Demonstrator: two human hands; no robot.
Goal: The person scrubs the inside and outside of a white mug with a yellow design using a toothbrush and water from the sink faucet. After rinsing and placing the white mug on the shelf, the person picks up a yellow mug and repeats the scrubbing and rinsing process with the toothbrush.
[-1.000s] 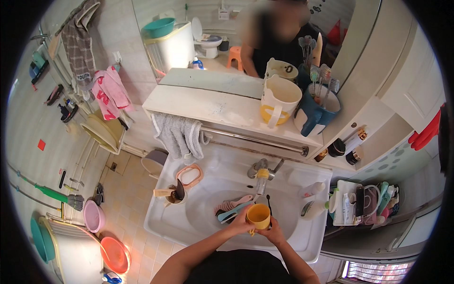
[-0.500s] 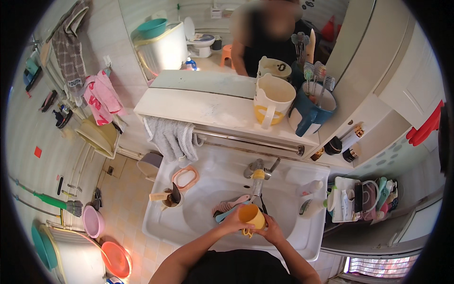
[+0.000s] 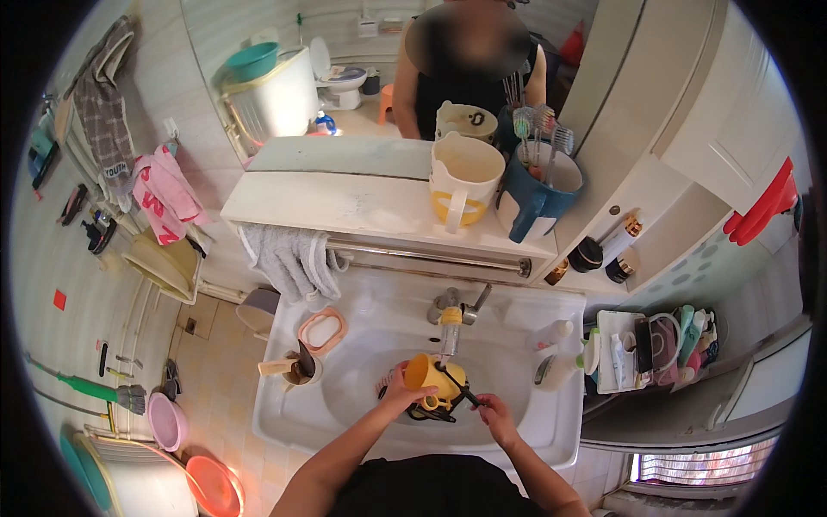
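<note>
My left hand [image 3: 401, 394] grips a yellow cup [image 3: 422, 374] with a small looped handle, tilted on its side beneath the tap [image 3: 449, 320]. In my right hand [image 3: 496, 420] is a thin black handle [image 3: 469, 397], its far end lying against the cup's outer side; its kind does not show. Below the cup, some dark thing [image 3: 431, 414] lies in the sink basin [image 3: 340, 379]. Part of a pale striped piece [image 3: 383, 380] shows by my left fingers, mostly hidden.
On the sink's left ledge stand a pink oval soap dish [image 3: 323, 331] and a holder with combs [image 3: 303, 369]. White bottles [image 3: 560, 372] stand at the right. A shelf above holds a cream mug [image 3: 465, 177] and a blue mug [image 3: 541, 198] with toothbrushes.
My right hand has left the cup, moved slightly right and taken hold of the black handle. My left hand has shifted left and tipped the cup over.
</note>
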